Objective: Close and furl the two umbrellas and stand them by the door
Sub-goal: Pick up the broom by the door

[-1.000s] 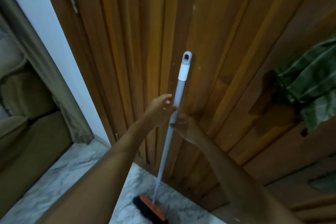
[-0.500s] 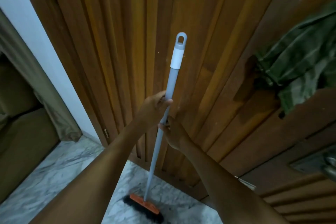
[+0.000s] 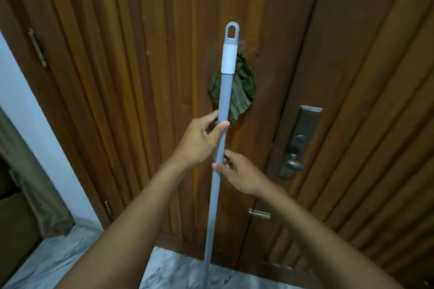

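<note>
No umbrella is in view. A grey broom handle (image 3: 224,91) with a white collar and a hanging loop at its top stands nearly upright in front of the wooden door (image 3: 145,77). My left hand (image 3: 199,141) grips the handle at mid height, thumb across the front. Just below it my right hand (image 3: 239,173) pinches the same handle between thumb and fingers. The broom head is out of the frame at the bottom.
A green cloth (image 3: 242,91) hangs on the door behind the handle. A metal lock plate with a knob (image 3: 298,143) sits to the right, a small latch (image 3: 259,214) lower down. Marble floor (image 3: 178,272) below; a curtain (image 3: 35,185) and white wall at left.
The view has swung right, so the green cloth now sits behind the handle and the lock plate shows. The broom stands more upright and its head has left the frame. Both hands keep hold.
</note>
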### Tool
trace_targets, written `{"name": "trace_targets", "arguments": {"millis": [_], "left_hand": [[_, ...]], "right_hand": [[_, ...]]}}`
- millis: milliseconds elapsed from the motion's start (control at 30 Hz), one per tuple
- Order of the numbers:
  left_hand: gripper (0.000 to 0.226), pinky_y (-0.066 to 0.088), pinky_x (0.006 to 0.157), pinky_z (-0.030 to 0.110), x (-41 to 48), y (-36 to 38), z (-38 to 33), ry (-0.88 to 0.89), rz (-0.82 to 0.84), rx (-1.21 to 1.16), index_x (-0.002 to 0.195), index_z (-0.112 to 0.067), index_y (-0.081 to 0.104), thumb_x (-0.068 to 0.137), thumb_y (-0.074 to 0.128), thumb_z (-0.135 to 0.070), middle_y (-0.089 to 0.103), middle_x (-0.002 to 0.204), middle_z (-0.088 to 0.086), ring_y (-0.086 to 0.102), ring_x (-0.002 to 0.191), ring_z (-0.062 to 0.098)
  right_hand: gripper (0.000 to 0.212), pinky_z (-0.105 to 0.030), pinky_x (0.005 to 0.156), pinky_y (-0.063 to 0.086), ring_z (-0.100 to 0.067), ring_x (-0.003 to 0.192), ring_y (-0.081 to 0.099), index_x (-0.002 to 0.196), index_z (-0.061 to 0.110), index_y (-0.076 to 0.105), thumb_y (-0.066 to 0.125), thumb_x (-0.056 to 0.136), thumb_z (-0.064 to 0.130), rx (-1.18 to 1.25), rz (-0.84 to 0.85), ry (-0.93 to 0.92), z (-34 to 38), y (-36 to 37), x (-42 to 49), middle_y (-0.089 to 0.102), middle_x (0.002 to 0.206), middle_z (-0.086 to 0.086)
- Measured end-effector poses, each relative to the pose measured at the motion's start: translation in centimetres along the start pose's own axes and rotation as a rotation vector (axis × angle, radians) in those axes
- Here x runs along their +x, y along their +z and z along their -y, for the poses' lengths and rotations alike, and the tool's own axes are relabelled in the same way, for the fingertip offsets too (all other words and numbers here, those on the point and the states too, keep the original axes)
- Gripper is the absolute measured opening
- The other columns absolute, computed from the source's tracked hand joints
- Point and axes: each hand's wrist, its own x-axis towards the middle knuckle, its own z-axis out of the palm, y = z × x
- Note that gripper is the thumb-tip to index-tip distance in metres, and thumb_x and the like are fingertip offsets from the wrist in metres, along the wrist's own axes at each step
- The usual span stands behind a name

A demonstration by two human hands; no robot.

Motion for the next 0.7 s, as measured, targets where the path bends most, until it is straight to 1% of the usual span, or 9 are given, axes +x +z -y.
{"name": "trace_targets", "arguments": {"millis": [100, 200, 300, 333, 433, 500, 567, 633, 700], "left_hand": [[0.018, 0.040, 0.061, 0.012, -1.0, 4.4, -5.3, 0.042, 0.026, -0.021, 0.102, -0.012, 0.064, 0.099, 0.054, -0.026, 0.057, 0.072, -0.017, 0.054, 0.063, -0.007], [0.033, 0.043, 0.063, 0.007, -2.0, 8.9, -10.7, 0.094, 0.035, -0.055, 0.122, -0.005, 0.063, 0.098, 0.055, -0.027, 0.063, 0.084, -0.015, 0.059, 0.069, -0.010], [0.028, 0.048, 0.060, 0.013, -3.1, 14.0, -15.1, 0.142, 0.085, -0.107, 0.121, -0.013, 0.065, 0.098, 0.056, -0.026, 0.071, 0.086, -0.007, 0.063, 0.068, -0.007], [0.027, 0.047, 0.059, 0.012, -3.4, 15.8, -16.5, 0.150, 0.109, -0.129, 0.120, -0.013, 0.065, 0.097, 0.057, -0.026, 0.070, 0.084, -0.010, 0.063, 0.066, -0.008], [0.037, 0.053, 0.076, 0.020, -3.5, 20.8, -20.0, 0.161, 0.221, -0.209, 0.126, -0.012, 0.064, 0.095, 0.059, -0.033, 0.071, 0.095, -0.010, 0.066, 0.085, -0.004], [0.054, 0.053, 0.096, 0.032, -3.3, 24.3, -21.9, 0.157, 0.321, -0.247, 0.138, -0.015, 0.054, 0.093, 0.060, -0.042, 0.068, 0.121, -0.003, 0.064, 0.110, 0.006], [0.063, 0.046, 0.106, 0.039, -3.6, 27.8, -23.7, 0.150, 0.422, -0.264, 0.147, -0.014, 0.042, 0.093, 0.060, -0.041, 0.059, 0.137, 0.002, 0.056, 0.126, 0.013], [0.062, 0.046, 0.106, 0.043, -4.4, 31.5, -25.0, 0.162, 0.504, -0.316, 0.147, -0.014, 0.041, 0.093, 0.061, -0.037, 0.062, 0.133, 0.005, 0.058, 0.122, 0.013], [0.056, 0.051, 0.100, 0.043, -5.3, 35.1, -26.2, 0.171, 0.579, -0.402, 0.145, -0.010, 0.044, 0.095, 0.060, -0.027, 0.070, 0.117, 0.006, 0.066, 0.104, 0.011]], "right_hand": [[0.036, -0.036, 0.073, 0.048, -0.023, 0.075, 0.059, 0.112, 0.014, 0.060, 0.063, 0.091, 0.043, 0.057, -0.083, 0.015, -0.6, -3.9, -6.7, 0.064, 0.096, -0.023], [0.045, -0.031, 0.090, 0.057, -0.009, 0.093, 0.070, 0.127, 0.022, 0.057, 0.074, 0.087, 0.032, 0.098, -0.156, 0.099, -2.2, -6.9, -13.6, 0.069, 0.109, -0.001], [0.023, -0.011, 0.073, 0.052, 0.000, 0.080, 0.068, 0.111, 0.026, 0.058, 0.070, 0.091, 0.024, 0.028, -0.230, 0.130, -3.6, -9.9, -20.2, 0.065, 0.096, 0.015], [0.023, -0.007, 0.071, 0.049, -0.002, 0.083, 0.068, 0.112, 0.027, 0.057, 0.068, 0.093, 0.024, 0.001, -0.276, 0.144, -3.9, -10.9, -22.2, 0.063, 0.098, 0.017], [0.037, -0.016, 0.085, 0.051, -0.012, 0.107, 0.066, 0.128, 0.021, 0.055, 0.064, 0.095, 0.034, -0.061, -0.407, 0.190, -5.1, -13.8, -27.8, 0.063, 0.118, 0.007], [0.028, -0.024, 0.088, 0.052, -0.015, 0.108, 0.064, 0.123, 0.028, 0.053, 0.061, 0.096, 0.036, -0.060, -0.493, 0.221, -6.2, -15.8, -31.4, 0.063, 0.121, 0.002], [0.028, -0.020, 0.085, 0.049, -0.012, 0.104, 0.064, 0.123, 0.028, 0.052, 0.059, 0.098, 0.037, -0.055, -0.596, 0.263, -7.3, -17.7, -34.8, 0.063, 0.120, 0.002], [0.042, -0.020, 0.088, 0.048, -0.003, 0.108, 0.061, 0.134, 0.020, 0.053, 0.058, 0.097, 0.040, -0.064, -0.718, 0.291, -8.4, -19.5, -37.8, 0.063, 0.123, 0.004], [0.043, -0.019, 0.087, 0.047, 0.001, 0.108, 0.060, 0.135, 0.018, 0.054, 0.060, 0.096, 0.038, -0.075, -0.834, 0.312, -9.4, -21.2, -40.7, 0.065, 0.122, 0.004]]}}
